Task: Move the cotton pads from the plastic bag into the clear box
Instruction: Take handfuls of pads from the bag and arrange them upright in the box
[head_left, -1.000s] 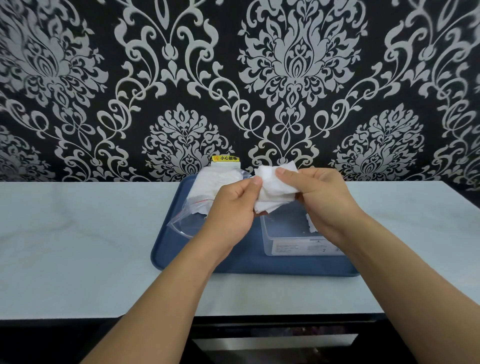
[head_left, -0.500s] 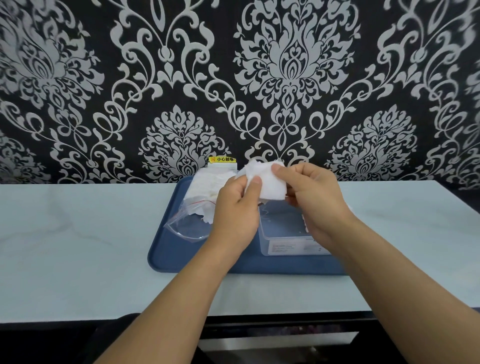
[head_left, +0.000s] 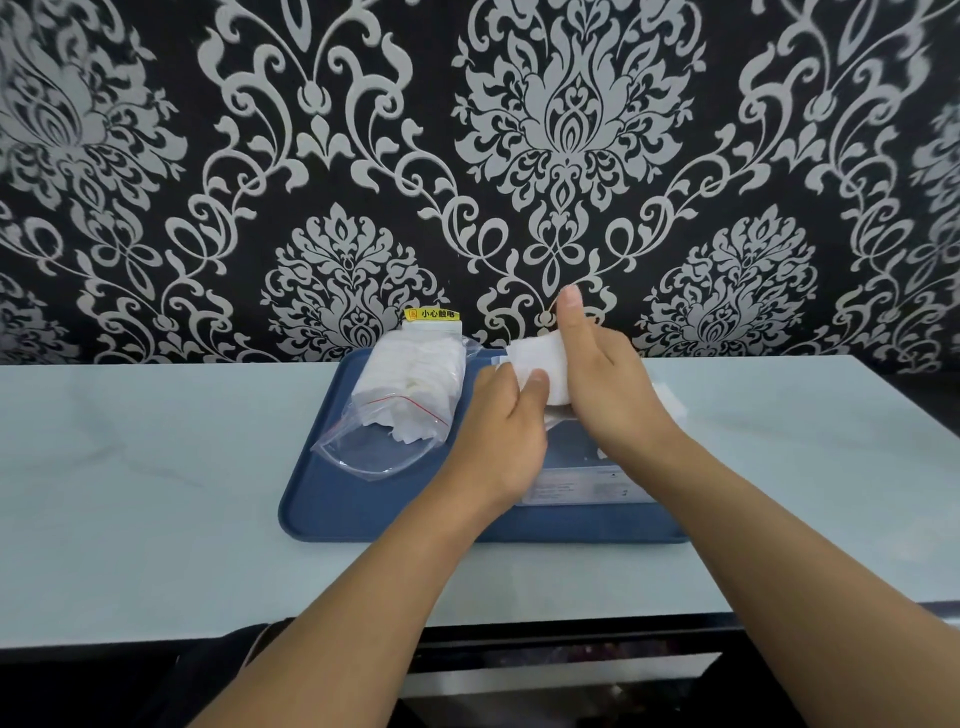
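A white stack of cotton pads (head_left: 540, 364) is pressed between my left hand (head_left: 501, 441) and my right hand (head_left: 602, 395), above the far end of the clear box (head_left: 587, 480). My right thumb points up. The box sits on the right side of a blue tray (head_left: 363, 509), mostly hidden by my hands. The plastic bag (head_left: 400, 410), with a red zip line and an open mouth facing me, lies on the tray's left side with more white pads inside.
The tray rests on a pale marble-look counter (head_left: 156, 467) against a black and silver patterned wall. A yellow-labelled white socket (head_left: 432, 322) sits on the wall behind the bag. The counter's front edge runs just below the tray.
Both hands moved a little away from me with the pads. My right hand turned so its thumb points up, and the pads are now squeezed into a tighter stack.
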